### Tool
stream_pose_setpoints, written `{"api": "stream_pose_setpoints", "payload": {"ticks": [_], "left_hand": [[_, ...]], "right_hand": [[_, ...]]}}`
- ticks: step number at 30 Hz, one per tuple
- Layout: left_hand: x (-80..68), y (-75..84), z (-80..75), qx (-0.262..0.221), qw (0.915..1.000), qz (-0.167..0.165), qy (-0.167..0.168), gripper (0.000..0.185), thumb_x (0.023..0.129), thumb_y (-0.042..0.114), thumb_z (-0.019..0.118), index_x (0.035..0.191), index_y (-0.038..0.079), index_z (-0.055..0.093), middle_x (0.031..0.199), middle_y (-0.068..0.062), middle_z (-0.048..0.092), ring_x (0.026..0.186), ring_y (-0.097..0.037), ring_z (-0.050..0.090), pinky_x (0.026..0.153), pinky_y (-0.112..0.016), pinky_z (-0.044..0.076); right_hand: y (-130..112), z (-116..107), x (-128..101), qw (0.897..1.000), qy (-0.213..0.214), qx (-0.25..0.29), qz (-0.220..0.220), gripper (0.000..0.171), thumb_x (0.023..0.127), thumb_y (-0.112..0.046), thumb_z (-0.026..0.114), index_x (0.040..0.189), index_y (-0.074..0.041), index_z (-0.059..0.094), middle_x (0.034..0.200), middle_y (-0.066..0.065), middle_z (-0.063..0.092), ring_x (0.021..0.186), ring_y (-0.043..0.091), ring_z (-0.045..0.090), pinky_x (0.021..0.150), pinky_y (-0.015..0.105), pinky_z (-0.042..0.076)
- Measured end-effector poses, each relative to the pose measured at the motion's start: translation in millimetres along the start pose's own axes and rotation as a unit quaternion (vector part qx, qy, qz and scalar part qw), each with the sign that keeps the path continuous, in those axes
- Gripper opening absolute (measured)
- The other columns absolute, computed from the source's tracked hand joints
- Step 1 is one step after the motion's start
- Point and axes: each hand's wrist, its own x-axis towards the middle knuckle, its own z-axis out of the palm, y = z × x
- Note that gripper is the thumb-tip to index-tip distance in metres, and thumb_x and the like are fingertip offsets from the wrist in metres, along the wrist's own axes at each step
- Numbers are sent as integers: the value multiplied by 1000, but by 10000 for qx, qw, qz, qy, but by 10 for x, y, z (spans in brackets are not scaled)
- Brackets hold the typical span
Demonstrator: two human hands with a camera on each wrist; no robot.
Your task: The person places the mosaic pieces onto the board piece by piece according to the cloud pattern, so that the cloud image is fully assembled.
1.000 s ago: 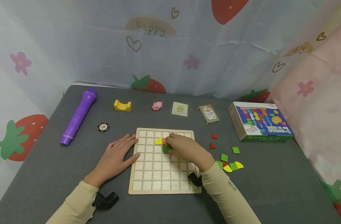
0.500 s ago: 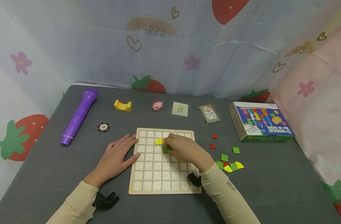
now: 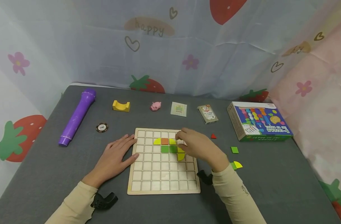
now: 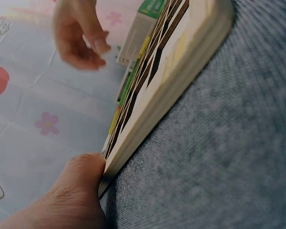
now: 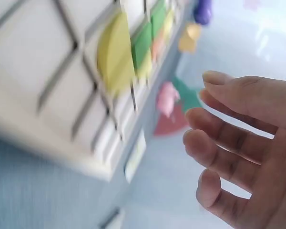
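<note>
A wooden grid board (image 3: pixel 148 179) lies on the grey table. In its upper rows sit a yellow piece (image 3: pixel 157 141), an orange square (image 3: pixel 165 141), two green squares (image 3: pixel 169 149) and a yellow rounded piece (image 3: pixel 181 154). My left hand (image 3: pixel 114 157) lies flat on the table, fingers against the board's left edge (image 4: pixel 181 62). My right hand (image 3: pixel 196 146) hovers over the board's upper right with relaxed fingers (image 5: pixel 238 143) and holds nothing. The yellow piece (image 5: pixel 115 55) shows close in the right wrist view.
Loose pieces lie right of the board: a red triangle (image 3: pixel 213 136), a green square (image 3: pixel 234 149), a yellow one (image 3: pixel 238 164). Behind stand a purple toy microphone (image 3: pixel 77 116), poker chip (image 3: pixel 101 127), yellow block (image 3: pixel 121 105), pink pig (image 3: pixel 155 106), card (image 3: pixel 179 109), card deck (image 3: pixel 207 114) and colourful box (image 3: pixel 258 120).
My right hand has lifted off the pieces and moved right, uncovering the orange, green and yellow pieces on the board. The left hand has stayed in place.
</note>
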Motion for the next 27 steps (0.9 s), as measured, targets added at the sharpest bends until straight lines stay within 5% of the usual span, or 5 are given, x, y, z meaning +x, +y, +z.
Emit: {"api": "stream_pose_setpoints", "payload": {"ticks": [10, 19, 27], "left_hand": [[18, 27, 5, 140, 9999, 22, -31, 67, 92, 59, 51, 145, 20, 43, 154, -7, 33, 144, -29, 24, 109, -59, 16], [-39, 21, -4, 132, 9999, -11, 9, 66, 91, 59, 52, 145, 23, 43, 155, -8, 31, 144, -30, 23, 110, -61, 12], [-16, 7, 5, 371, 9992, 118, 56, 64, 93, 58, 51, 146, 23, 43, 154, -7, 34, 143, -31, 26, 110, -60, 16]], "right_hand": [[652, -95, -631, 9921, -62, 322, 1214, 20, 92, -14, 65, 110, -6, 62, 106, 8, 61, 91, 22, 62, 78, 39, 53], [1048, 31, -1053, 9872, -206, 430, 1521, 32, 90, -7, 66, 121, -1, 61, 114, 16, 59, 105, 34, 59, 87, 50, 50], [1278, 45, -1211, 9807, -156, 507, 1880, 38, 86, 0, 66, 123, 0, 60, 121, 26, 55, 109, 42, 54, 92, 59, 44]]}}
